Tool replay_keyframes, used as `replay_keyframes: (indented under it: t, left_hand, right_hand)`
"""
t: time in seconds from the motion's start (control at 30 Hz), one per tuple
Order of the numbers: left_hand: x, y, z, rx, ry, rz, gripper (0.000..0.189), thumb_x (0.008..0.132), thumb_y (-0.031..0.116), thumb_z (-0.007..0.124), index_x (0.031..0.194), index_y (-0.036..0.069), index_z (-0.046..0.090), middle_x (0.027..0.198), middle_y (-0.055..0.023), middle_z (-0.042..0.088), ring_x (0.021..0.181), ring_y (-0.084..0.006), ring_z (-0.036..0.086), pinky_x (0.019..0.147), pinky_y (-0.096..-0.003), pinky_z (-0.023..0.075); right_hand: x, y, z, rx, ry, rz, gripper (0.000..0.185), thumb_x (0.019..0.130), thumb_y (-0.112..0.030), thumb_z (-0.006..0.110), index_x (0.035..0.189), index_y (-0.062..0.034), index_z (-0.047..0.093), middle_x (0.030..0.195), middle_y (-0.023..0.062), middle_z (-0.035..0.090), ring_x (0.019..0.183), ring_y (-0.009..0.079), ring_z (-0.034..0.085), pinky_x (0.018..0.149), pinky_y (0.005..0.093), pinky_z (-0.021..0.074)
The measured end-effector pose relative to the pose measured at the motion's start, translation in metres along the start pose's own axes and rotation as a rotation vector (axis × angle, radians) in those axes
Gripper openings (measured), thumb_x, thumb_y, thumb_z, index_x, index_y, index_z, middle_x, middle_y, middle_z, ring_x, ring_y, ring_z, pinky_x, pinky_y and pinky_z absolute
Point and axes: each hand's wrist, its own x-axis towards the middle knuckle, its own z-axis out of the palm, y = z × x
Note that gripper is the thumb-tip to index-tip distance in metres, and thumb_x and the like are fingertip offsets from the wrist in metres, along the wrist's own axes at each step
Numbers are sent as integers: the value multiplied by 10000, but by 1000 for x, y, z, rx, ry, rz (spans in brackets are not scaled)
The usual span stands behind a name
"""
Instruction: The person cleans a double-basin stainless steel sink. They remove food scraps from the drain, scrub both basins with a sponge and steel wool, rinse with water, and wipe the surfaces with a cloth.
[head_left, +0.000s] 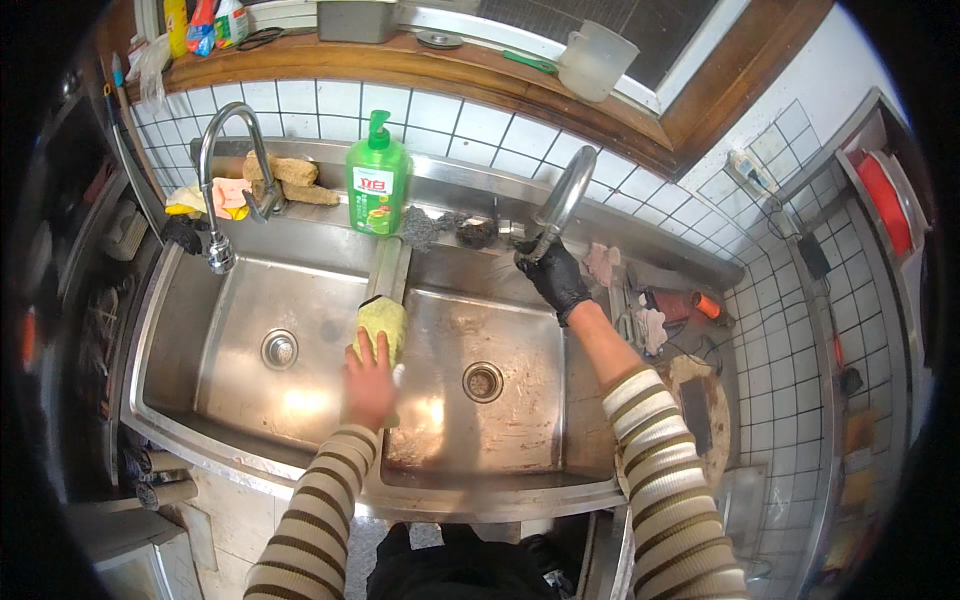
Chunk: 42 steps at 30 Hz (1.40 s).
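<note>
My left hand (369, 379), ungloved and slightly blurred, lies on a yellow-green cloth (383, 321) draped on the divider (390, 266) between two stainless steel sink basins; whether its fingers grip the cloth is unclear. In a black glove, my right hand (555, 279) is closed around the spout end of the right gooseneck faucet (568, 196). Below it is the right basin (517, 427) with its drain (482, 382). The left basin (247, 390) also shows a drain (280, 349). A green pump bottle (376, 180) stands behind the divider, beside steel wool (420, 227).
The left faucet (238, 112) arches over the left basin. Sponges (292, 171) and cloths (225, 196) lie around its base. A plastic measuring jug (598, 60) stands on the wooden windowsill (480, 71). To the right are a round wooden board (724, 420) and an orange-red roll (705, 305).
</note>
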Motion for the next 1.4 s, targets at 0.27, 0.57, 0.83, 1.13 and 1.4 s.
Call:
replay_keyframes:
  t: [0.27, 0.57, 0.83, 1.13, 1.4]
  left_hand:
    - [1, -4, 13, -96, 146, 16, 778, 826, 259, 583, 1503, 100, 234, 1560, -227, 153, 1296, -449, 342, 985, -525, 375]
    - [0, 2, 16, -46, 143, 12, 734, 864, 266, 553, 1509, 112, 239, 1561, -226, 158, 1294, -439, 356, 971, -504, 390]
    - [5, -4, 20, -57, 123, -21, 850, 785, 215, 633, 1518, 126, 212, 1571, -206, 126, 1308, -441, 335, 995, -517, 369]
    - [5, -4, 32, -15, 160, -15, 926, 741, 209, 685, 1518, 112, 191, 1565, -213, 123, 1305, -449, 324, 993, -522, 371]
    - [6, 1, 23, -27, 114, -18, 926, 742, 213, 690, 1517, 104, 194, 1564, -216, 122, 1303, -445, 322, 1000, -523, 371]
  right_hand:
    - [-2, 27, -19, -317, -63, -166, 314, 830, -173, 656, 1120, -62, 608, 1046, 199, 640, 979, 367, 617, 834, 425, 494]
    - [-24, 58, -62, -620, -49, -101, 214, 850, -277, 615, 1005, -163, 707, 996, 114, 671, 962, 346, 608, 885, 517, 422]
    - [-34, 40, -95, -543, -227, 59, 336, 937, -323, 536, 1127, -53, 598, 1105, 218, 600, 1050, 381, 581, 877, 454, 477]
    - [-33, 49, -100, -665, -140, -254, 159, 895, -211, 505, 910, -74, 586, 804, 178, 622, 735, 376, 625, 654, 469, 504]
    - [-32, 67, -104, -845, -175, -406, 185, 862, -109, 463, 1016, -8, 484, 950, 228, 589, 878, 394, 604, 728, 454, 492]
